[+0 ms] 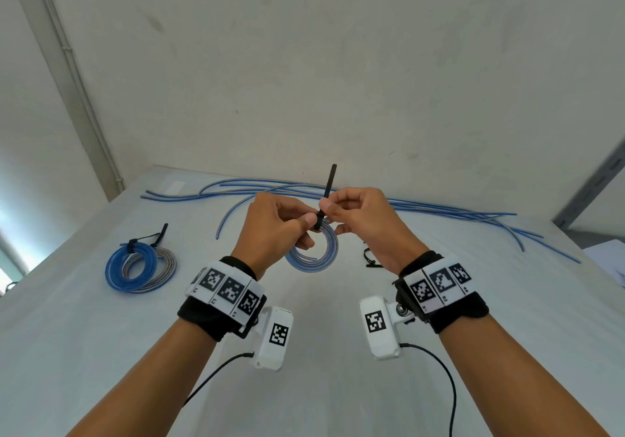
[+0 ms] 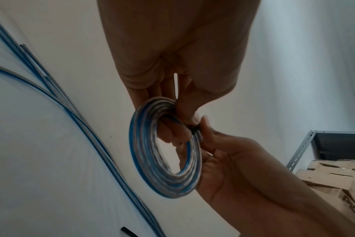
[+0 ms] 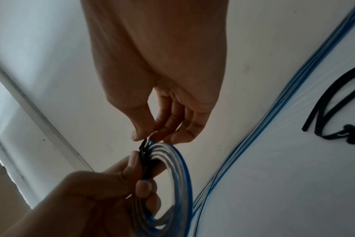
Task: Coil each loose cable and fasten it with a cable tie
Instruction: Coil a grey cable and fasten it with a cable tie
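Observation:
A coil of blue and clear cable [image 1: 311,264] hangs above the white table [image 1: 338,335]. My left hand [image 1: 304,230] grips its top, thumb in front and fingers through the ring. A black cable tie [image 1: 329,183] wraps the coil there, and its free end stands straight up. My right hand [image 1: 329,211] pinches the tie just above the coil. In the left wrist view the coil [image 2: 152,168] hangs below my left hand [image 2: 180,121]. In the right wrist view my right hand [image 3: 150,137] pinches the tie [image 3: 144,154] on the coil [image 3: 182,184].
Two tied coils [image 1: 140,267] lie at the left of the table. Several loose blue cables [image 1: 439,210] stretch along the back by the wall. Spare black ties [image 1: 370,259] lie right of my hands. A grey rack [image 2: 300,152] with cardboard boxes stands at the right.

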